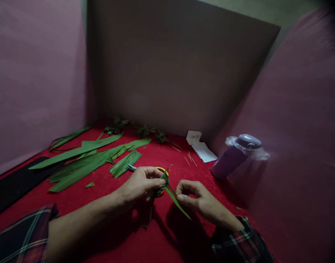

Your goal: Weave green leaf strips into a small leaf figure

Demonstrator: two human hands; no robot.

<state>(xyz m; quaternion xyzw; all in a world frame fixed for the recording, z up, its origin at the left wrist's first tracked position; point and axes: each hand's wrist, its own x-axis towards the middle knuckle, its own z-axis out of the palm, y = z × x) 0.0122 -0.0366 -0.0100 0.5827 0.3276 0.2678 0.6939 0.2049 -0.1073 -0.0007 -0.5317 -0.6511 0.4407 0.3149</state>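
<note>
My left hand [141, 184] is closed, with thumb and fingers pinching a small folded green leaf [165, 178]. From that bundle a narrow leaf strip [180, 206] hangs down to the right. My right hand [195, 197], to the right of it, has its thumb and forefinger pressed together at the end of a thin strand running from the bundle. Partly hidden behind my left hand lie scissors, their yellow handle [163, 169] and grey blade tip [131, 167] showing. Just beyond them rests a cut piece of broad leaf [125, 163].
Long green leaves [87, 164] spread over the red cloth [123, 241] at left, beside a black mat [16, 186]. Small leafy sprigs [145, 130] lie at the back. Thin sticks [189, 158], white papers [204, 152] and a purple tumbler [229, 160] with plastic wrap stand right.
</note>
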